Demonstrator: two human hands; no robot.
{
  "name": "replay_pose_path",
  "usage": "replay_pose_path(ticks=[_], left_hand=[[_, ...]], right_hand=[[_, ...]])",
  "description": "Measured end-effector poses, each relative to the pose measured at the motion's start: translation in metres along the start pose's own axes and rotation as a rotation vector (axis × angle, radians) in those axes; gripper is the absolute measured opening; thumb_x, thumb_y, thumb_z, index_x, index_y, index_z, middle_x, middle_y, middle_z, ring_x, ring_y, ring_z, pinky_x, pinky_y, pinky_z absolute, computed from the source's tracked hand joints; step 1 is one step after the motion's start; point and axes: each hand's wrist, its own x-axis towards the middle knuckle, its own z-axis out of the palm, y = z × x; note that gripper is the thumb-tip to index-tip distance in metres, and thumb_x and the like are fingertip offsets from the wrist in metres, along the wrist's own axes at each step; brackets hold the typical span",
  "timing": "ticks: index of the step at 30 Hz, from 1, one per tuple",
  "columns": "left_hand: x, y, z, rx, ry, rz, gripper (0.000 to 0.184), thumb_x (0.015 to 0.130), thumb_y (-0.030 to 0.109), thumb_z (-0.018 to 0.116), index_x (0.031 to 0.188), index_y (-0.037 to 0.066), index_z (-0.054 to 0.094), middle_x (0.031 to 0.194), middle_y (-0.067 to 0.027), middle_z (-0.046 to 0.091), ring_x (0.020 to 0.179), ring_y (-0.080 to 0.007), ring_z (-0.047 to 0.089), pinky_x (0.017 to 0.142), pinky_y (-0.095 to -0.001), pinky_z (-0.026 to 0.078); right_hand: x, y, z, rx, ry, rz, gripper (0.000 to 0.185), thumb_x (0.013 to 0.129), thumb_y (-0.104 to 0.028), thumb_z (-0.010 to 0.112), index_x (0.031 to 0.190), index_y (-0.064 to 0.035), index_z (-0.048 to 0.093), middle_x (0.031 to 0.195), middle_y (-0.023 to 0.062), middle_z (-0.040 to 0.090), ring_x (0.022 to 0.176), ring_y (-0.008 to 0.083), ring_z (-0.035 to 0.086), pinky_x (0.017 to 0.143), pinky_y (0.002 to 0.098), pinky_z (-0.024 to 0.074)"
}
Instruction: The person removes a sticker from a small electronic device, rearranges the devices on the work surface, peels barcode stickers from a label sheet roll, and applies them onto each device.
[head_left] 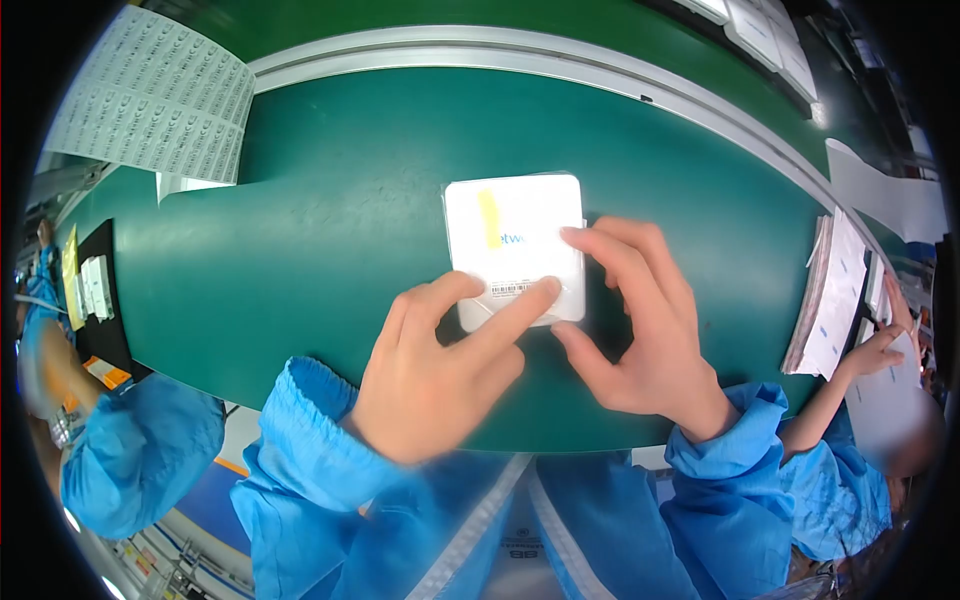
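A white square box (540,205) with rounded corners, a yellow strip, blue lettering and a small barcode label lies on the green table (330,200). Clear film shows around its edges. My left hand (440,360) rests on the lower part of the box, its index finger pressing near the barcode and its fingers spread. On the right edge sits my right hand (645,310), with its index fingertip at the side and its thumb at the lower corner, fingers apart around that corner.
Sheets of printed labels (160,95) stand at the upper left. White papers (828,295) are stacked at the right, near a co-worker's hand (875,352). Another person's blue sleeve (140,450) is at the left. A metal rail (500,50) runs along the back.
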Motion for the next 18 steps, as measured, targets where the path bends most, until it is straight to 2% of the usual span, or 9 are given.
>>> replay_pose_path(ticks=[2,5,7,9,11,13,15,17,18], left_hand=[[0.001,0.001,-0.004,-0.023,-0.030,-0.023,0.056,0.075,0.008,0.075,0.127,0.029,0.072,0.118,-0.0106,0.053,0.099,-0.0274,0.057,0.087,-0.0377,0.054],[0.001,-0.009,-0.017,-0.097,-0.064,-0.036,0.042,0.075,0.004,0.072,0.115,0.019,0.074,0.119,-0.0114,0.060,0.102,-0.0290,0.060,0.086,-0.0384,0.054],[0.000,-0.020,-0.026,-0.015,0.008,0.246,0.023,0.074,-0.001,0.067,0.096,0.008,0.070,0.122,-0.0151,0.065,0.106,-0.0323,0.062,0.085,-0.0386,0.055],[0.002,-0.014,-0.037,-0.020,0.067,0.195,0.017,0.071,-0.003,0.066,0.085,0.004,0.062,0.127,-0.0176,0.066,0.110,-0.0355,0.063,0.085,-0.0407,0.055],[0.007,-0.007,-0.041,-0.078,0.202,0.031,0.025,0.070,-0.003,0.068,0.093,0.004,0.064,0.128,-0.0175,0.065,0.110,-0.0370,0.063,0.088,-0.0435,0.054],[0.021,-0.004,-0.038,-0.116,0.157,0.085,0.050,0.077,0.009,0.076,0.124,0.002,0.060,0.142,-0.0211,0.054,0.124,-0.0425,0.056,0.104,-0.0483,0.046],[0.039,0.011,-0.032,-0.117,0.109,0.092,0.071,0.076,0.013,0.082,0.138,-0.002,0.050,0.149,-0.0263,0.047,0.134,-0.0456,0.048,0.112,-0.0519,0.039],[0.040,0.006,-0.018,-0.029,0.021,0.130,0.084,0.075,0.023,0.085,0.144,-0.001,0.044,0.155,-0.0261,0.040,0.140,-0.0453,0.041,0.116,-0.0536,0.033],[0.036,0.000,-0.014,0.022,0.016,0.159,0.082,0.074,0.026,0.085,0.142,0.001,0.047,0.153,-0.0244,0.042,0.139,-0.0440,0.042,0.115,-0.0529,0.034]], right_hand=[[-0.002,0.000,0.001,0.001,0.007,-0.013,0.067,0.067,-0.002,0.080,0.131,-0.0054,0.059,0.117,0.0175,0.056,0.097,0.0358,0.062,0.079,0.0400,0.0529],[-0.004,-0.002,0.001,0.015,0.009,-0.024,0.065,0.069,-0.003,0.080,0.131,-0.0050,0.058,0.118,0.0174,0.056,0.098,0.0363,0.062,0.081,0.0405,0.0529],[-0.004,0.000,0.001,0.025,0.011,-0.029,0.064,0.070,-0.003,0.079,0.131,-0.0048,0.058,0.119,0.0174,0.056,0.099,0.0366,0.062,0.081,0.0407,0.0528],[-0.006,0.000,0.002,0.041,0.015,-0.019,0.064,0.072,-0.004,0.078,0.132,-0.0042,0.056,0.119,0.0177,0.056,0.099,0.0371,0.062,0.082,0.0412,0.0525],[-0.007,-0.001,0.004,0.038,0.037,-0.050,0.062,0.073,-0.004,0.077,0.132,-0.0039,0.056,0.118,0.0176,0.056,0.099,0.0371,0.061,0.081,0.0409,0.0526],[-0.003,-0.002,0.003,0.007,0.054,-0.118,0.061,0.074,-0.003,0.076,0.132,-0.0036,0.055,0.118,0.0175,0.056,0.098,0.0371,0.061,0.080,0.0407,0.0527],[-0.003,-0.002,0.004,0.140,0.053,-0.045,0.058,0.076,-0.003,0.074,0.131,-0.0031,0.056,0.116,0.0166,0.056,0.094,0.0334,0.061,0.077,0.0384,0.0526],[-0.004,0.005,0.005,0.153,0.065,-0.044,0.053,0.078,0.002,0.071,0.128,-0.0007,0.057,0.112,0.0144,0.056,0.084,0.0240,0.060,0.071,0.0325,0.0513],[-0.004,0.008,0.004,0.147,0.064,-0.099,0.053,0.078,0.002,0.071,0.128,-0.0007,0.057,0.112,0.0144,0.056,0.084,0.0240,0.060,0.071,0.0325,0.0513]])
